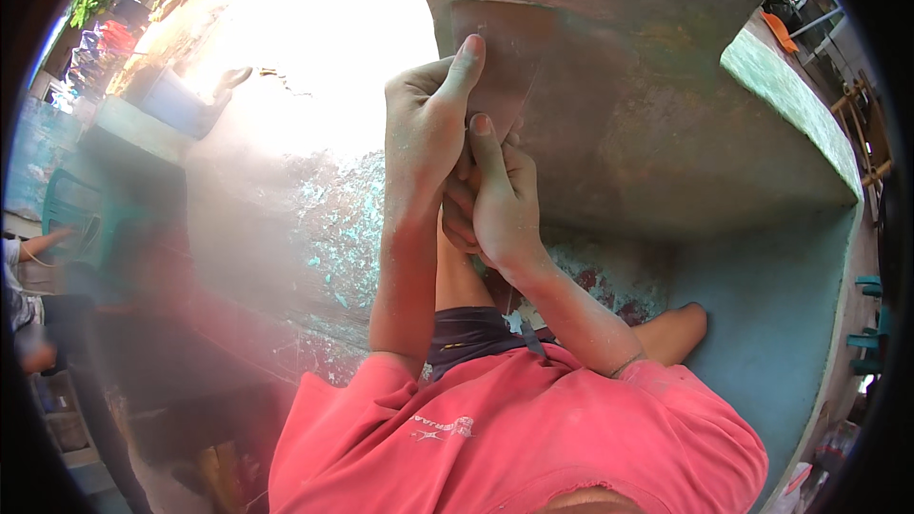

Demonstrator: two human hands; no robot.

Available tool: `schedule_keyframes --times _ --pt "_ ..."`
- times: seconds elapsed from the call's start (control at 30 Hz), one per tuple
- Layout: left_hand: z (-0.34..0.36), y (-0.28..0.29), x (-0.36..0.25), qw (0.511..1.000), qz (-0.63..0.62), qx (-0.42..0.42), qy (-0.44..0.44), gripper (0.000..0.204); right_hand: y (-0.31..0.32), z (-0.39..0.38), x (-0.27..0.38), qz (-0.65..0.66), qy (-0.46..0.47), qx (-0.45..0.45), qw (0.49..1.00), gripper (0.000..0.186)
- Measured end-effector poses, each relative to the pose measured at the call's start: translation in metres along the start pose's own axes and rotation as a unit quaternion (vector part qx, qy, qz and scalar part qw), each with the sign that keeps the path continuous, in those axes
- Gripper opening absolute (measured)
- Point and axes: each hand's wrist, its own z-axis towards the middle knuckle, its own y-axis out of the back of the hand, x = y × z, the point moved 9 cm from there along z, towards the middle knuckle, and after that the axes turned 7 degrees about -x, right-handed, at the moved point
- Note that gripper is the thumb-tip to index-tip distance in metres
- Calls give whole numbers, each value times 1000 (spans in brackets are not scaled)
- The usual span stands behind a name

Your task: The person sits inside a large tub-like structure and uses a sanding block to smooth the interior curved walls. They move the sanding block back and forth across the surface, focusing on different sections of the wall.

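Note:
A thin, flat, brownish sheet [514, 57], glossy and perhaps see-through, stands out in front of me at the top middle. It looks like a plastic sleeve or packet, but I cannot tell its kind. My left hand [428, 124] is closed on its left edge, thumb on top pointing away. Nearer to me, my right hand [500, 195] pinches its lower end, thumb up and fingers curled beneath. The two hands are close together, nearly touching. Fingers under the sheet are partly hidden. My bare knee shows at the right.
A grey concrete slab [666, 114] lies beyond my hands. A wall with peeling turquoise paint [333, 219] is at the left. A green plastic chair [81, 209] and another person's arm [43, 246] are at the far left. An orange object [779, 30] lies far right.

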Motion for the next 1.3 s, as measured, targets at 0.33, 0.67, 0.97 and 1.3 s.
schedule_keyframes --times 0.33,0.67,0.97,1.3 --pt "-2 1 22 999 -43 -31 11 46 9 -2 -3 -64 72 -9 995 45" --pt "-15 -17 157 997 -70 28 15 49 115 -1 -86 -167 21 -57 984 50" --pt "-23 -15 184 997 -62 -14 37 50 130 -11 -106 -190 -27 -90 977 55" --pt "-15 -9 172 1000 -22 -21 2 53 119 -7 -102 -145 -48 -85 984 56"
